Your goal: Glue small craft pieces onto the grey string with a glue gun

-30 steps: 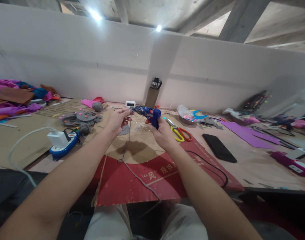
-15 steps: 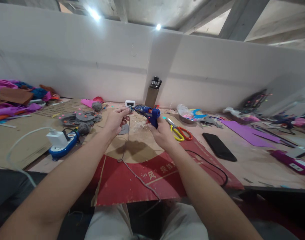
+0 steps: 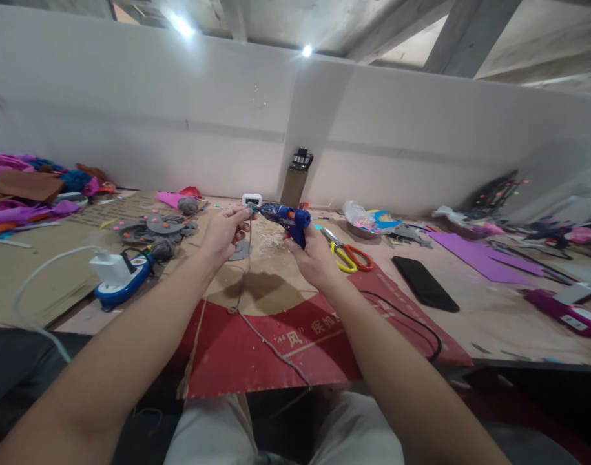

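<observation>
My right hand (image 3: pixel 315 257) grips a blue hot glue gun (image 3: pixel 288 218) by its handle, nozzle pointing left, held above the cardboard. My left hand (image 3: pixel 223 231) is closed in a pinch on the top end of a grey yarn strand (image 3: pixel 249 303), right at the gun's nozzle. The yarn hangs down from my fingers and trails across the red cardboard (image 3: pixel 237 355) toward my lap. The gun's black cord (image 3: pixel 416 326) loops over the table at right.
Yellow and orange scissors (image 3: pixel 348 257) and a black phone (image 3: pixel 424 283) lie right of my hands. A blue power strip with a white charger (image 3: pixel 118 276) sits left. Grey felt pieces and yarn balls (image 3: pixel 162 234), a bottle (image 3: pixel 296 177) and purple sheets (image 3: pixel 484 261) lie further back.
Both hands have lifted very slightly with the glue gun and yarn; otherwise nothing has visibly changed.
</observation>
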A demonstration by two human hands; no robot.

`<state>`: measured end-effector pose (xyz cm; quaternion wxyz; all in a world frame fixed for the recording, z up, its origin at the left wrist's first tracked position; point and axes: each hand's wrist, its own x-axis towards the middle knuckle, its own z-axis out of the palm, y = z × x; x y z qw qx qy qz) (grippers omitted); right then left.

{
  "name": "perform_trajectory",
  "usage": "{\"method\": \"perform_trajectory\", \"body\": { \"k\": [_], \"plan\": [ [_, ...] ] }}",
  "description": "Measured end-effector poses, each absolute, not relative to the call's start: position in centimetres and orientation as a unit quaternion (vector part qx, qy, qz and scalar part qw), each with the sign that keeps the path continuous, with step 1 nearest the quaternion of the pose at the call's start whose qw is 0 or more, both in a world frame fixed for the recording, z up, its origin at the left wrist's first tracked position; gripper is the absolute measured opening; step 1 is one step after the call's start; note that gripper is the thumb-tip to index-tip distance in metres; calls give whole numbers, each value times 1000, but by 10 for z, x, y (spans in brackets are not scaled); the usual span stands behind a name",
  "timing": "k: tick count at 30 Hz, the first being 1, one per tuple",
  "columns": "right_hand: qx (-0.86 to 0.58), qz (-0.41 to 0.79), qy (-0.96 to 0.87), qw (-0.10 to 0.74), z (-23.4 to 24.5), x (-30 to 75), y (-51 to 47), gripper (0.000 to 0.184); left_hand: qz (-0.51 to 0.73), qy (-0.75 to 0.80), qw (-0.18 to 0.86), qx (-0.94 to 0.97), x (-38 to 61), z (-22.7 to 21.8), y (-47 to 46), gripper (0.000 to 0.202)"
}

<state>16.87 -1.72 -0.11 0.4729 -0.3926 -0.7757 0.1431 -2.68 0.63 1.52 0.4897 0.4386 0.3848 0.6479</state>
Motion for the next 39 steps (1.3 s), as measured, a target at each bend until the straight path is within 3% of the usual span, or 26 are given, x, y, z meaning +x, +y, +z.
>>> {"method": "perform_trajectory", "body": {
  "k": [31,36,39],
  "plan": [
    [-386,175,-769,479,-3,167,-16,16,667,383,468,435,-29,13,10,21],
    [-397,314,-695,510,-7,168,-5,23,699,408,358,465,-28,11,12,15],
    [-469,305,-677,477,-13,173,7,21,683,434,253,530,-23,11,7,14]
  ]
}}
